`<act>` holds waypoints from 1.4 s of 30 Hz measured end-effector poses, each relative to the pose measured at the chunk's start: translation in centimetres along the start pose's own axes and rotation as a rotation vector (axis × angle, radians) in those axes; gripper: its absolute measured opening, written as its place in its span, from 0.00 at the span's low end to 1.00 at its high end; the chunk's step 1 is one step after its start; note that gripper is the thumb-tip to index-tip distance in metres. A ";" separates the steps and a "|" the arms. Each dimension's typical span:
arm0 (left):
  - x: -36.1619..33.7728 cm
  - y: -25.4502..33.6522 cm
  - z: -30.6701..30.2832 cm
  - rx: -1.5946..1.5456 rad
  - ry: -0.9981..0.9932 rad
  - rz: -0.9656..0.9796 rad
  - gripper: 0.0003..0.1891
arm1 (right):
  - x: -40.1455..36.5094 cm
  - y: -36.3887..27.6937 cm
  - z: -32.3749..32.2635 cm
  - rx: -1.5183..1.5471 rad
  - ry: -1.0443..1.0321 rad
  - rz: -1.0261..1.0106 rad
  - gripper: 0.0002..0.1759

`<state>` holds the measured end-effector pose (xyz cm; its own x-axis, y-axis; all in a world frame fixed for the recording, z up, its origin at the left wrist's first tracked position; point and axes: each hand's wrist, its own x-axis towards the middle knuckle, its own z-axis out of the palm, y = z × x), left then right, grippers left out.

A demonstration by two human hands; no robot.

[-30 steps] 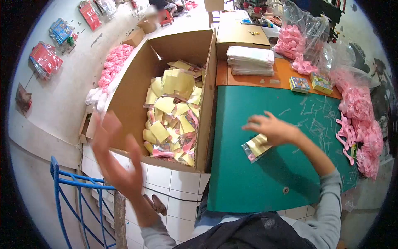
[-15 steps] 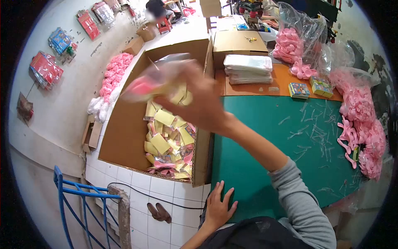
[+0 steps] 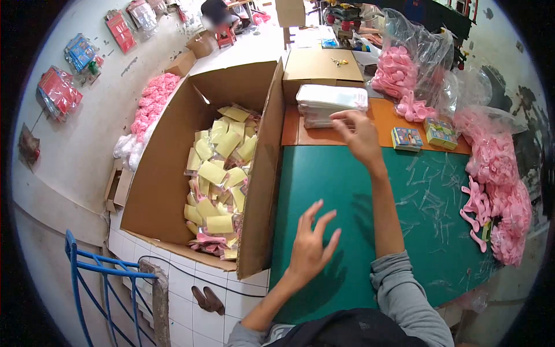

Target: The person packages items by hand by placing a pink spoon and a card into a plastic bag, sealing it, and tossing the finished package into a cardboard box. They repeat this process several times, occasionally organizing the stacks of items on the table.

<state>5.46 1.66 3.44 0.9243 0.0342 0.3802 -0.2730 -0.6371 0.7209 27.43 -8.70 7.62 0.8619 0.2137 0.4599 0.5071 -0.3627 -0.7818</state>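
"Where's my clear-bag stack [image 3: 330,96]?"
"Near the far-left corner of the surface [image 3: 324,179], probably for easy reach. My left hand's [image 3: 310,246] fingers are apart; right hand's [image 3: 359,137], near the stack, I can't tell."

Packing workshop, green worktable [image 3: 324,185], stacked clear sleeves [image 3: 332,94], bagged pink parts [image 3: 494,153], large carton [image 3: 261,173] of yellow-carded packets [image 3: 213,172]

There's room above the green mat [image 3: 347,277], carton wall [image 3: 260,185] blocking left.
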 end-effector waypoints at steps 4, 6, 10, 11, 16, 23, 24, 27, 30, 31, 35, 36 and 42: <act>8.4 -1.6 3.3 0.066 0.092 0.002 0.19 | 3.3 6.4 -2.9 -0.037 0.232 0.133 0.11; 11.2 -2.7 4.8 0.042 0.090 0.010 0.19 | 4.1 9.8 -3.4 -0.092 0.273 0.165 0.12; 18.6 -4.8 7.0 0.101 0.192 0.183 0.20 | 4.8 13.1 -3.5 -0.106 0.288 0.236 0.13; 21.0 -5.6 7.6 0.141 0.250 0.240 0.21 | 4.7 12.9 -3.3 -0.115 0.300 0.222 0.13; 28.0 -6.5 9.2 0.330 0.124 0.238 0.27 | 6.0 12.5 -2.7 -0.118 0.212 0.342 0.16; 29.7 -7.3 9.8 0.461 0.056 0.294 0.26 | 5.8 12.0 -3.1 -0.132 0.124 0.148 0.22; 29.9 -7.4 9.7 0.454 0.037 0.296 0.26 | 5.7 12.0 -3.1 -0.072 0.114 0.124 0.23; 30.3 -7.7 9.5 0.355 0.065 0.294 0.23 | 5.8 12.4 -3.1 -0.097 0.040 0.063 0.26; 31.1 -8.7 9.3 0.198 0.048 0.283 0.22 | 5.9 11.4 -3.2 -0.115 -0.003 0.055 0.29; 31.2 -8.8 9.2 0.145 0.044 0.286 0.21 | 5.9 11.4 -3.1 -0.114 0.005 0.055 0.29; 31.3 -9.4 9.0 -0.043 -0.010 0.195 0.22 | 5.8 10.9 -2.8 -0.099 0.020 0.098 0.29; 31.3 -9.5 9.2 -0.058 0.002 0.186 0.21 | 5.8 10.7 -2.8 -0.092 0.022 0.119 0.28; 31.3 -9.2 9.3 -0.119 -0.009 0.112 0.23 | 5.6 12.6 -2.5 -0.160 0.100 0.092 0.25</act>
<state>39.41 1.43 3.33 0.8887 -0.0393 0.4569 -0.4034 -0.5409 0.7381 38.60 -14.39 1.40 0.8961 0.0850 0.4355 0.4133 -0.5175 -0.7493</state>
